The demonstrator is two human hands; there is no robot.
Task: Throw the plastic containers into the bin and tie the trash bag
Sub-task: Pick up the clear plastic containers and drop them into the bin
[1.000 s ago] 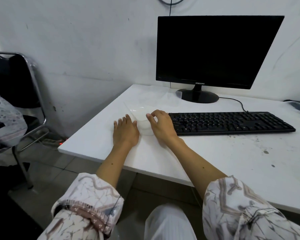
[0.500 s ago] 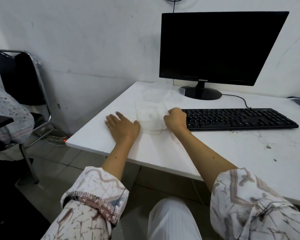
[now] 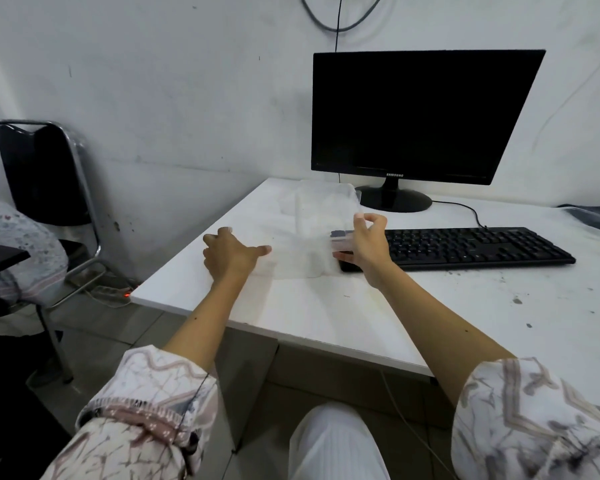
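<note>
both hands are over the white counter (image 3: 326, 317). my right hand (image 3: 366, 245) pinches the right edge of a clear plastic container (image 3: 314, 237), thumb and fingers closed on it, holding it tilted up off the surface just left of the black keyboard (image 3: 465, 247). my left hand (image 3: 231, 256) lies open, palm down, fingers spread, holding nothing, just left of the container. farther off i see a dark samsung monitor (image 3: 420, 116); a black chair (image 3: 42, 174) stands at the far left.
</note>
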